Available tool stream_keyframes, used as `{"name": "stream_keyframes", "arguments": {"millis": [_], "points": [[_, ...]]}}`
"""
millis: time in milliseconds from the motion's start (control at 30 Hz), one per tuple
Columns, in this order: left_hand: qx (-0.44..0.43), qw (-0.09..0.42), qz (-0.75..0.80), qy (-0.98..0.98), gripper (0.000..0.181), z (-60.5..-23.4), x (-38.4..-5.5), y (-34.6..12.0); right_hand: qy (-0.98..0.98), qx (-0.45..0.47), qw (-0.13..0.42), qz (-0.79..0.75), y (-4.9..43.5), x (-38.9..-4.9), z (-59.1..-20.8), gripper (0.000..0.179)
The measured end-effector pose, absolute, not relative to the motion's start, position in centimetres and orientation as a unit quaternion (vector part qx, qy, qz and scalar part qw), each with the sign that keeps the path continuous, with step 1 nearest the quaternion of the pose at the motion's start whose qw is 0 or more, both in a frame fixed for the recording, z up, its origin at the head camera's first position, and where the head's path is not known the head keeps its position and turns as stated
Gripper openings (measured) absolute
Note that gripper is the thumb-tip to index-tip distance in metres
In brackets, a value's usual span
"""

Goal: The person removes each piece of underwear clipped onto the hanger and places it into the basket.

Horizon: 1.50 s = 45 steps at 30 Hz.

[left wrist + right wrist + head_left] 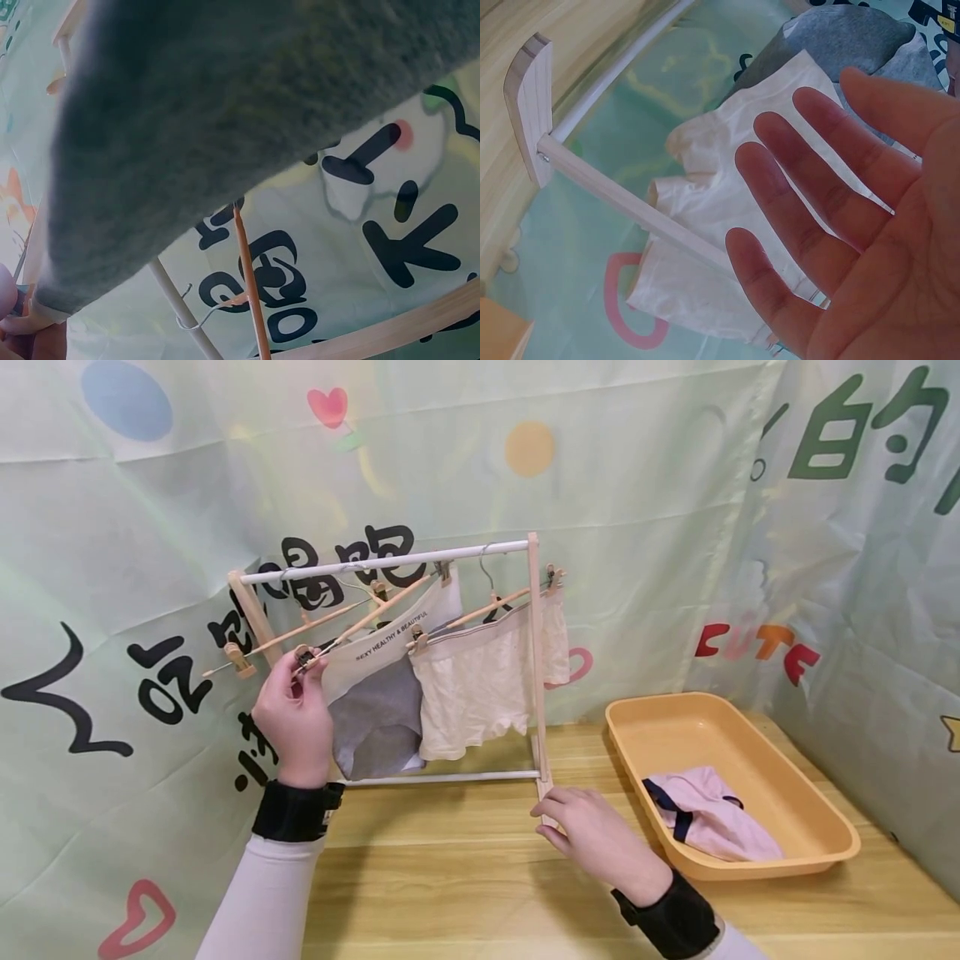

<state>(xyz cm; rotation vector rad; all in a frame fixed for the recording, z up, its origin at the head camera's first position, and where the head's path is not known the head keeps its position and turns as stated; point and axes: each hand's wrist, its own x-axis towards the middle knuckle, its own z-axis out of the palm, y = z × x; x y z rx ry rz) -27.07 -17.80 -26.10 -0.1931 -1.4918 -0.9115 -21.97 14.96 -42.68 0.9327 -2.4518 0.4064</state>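
My left hand point(294, 727) pinches a hanger clip point(303, 658) at the near left end of a wooden clip hanger point(378, 612). Grey underpants point(381, 714) with a pale, lettered waistband hang from this hanger; their fabric fills much of the left wrist view. Low by the rack's right foot, my right hand point(600, 843) holds nothing, its fingers extended and spread in the right wrist view. White shorts point(476, 689) hang from a second hanger at the right of the rack point(390, 561).
Behind the grey underpants, another clip hanger point(315, 625) hangs without clothing. An orange-yellow tray point(675, 714) stands on the wooden table point(420, 877) at the right, with pink, navy-trimmed underpants point(712, 814) inside. A printed curtain point(615, 485) encloses the back and sides.
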Motion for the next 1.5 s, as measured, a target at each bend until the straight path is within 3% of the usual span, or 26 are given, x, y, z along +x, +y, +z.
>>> {"name": "stream_keyframes", "arguments": {"millis": [433, 1000, 1500], "points": [[-0.089, 0.639, -0.381, -0.662, 0.022, -27.5, -26.5, -17.9, -0.899, 0.338, 0.238, 0.148, 15.0, -21.8, -42.8, 0.014], [-0.063, 0.582, -0.394, -0.709, 0.029, -32.2, -26.3, -19.4, -0.909, 0.327, 0.211, 0.148, 14.9, -21.7, -42.8, 0.013], [-0.021, 0.569, -0.409, -0.713, 0.027, -34.7, -25.1, -19.3, -0.902, 0.337, 0.225, 0.147, 14.9, -21.9, -42.7, 0.014]]}}
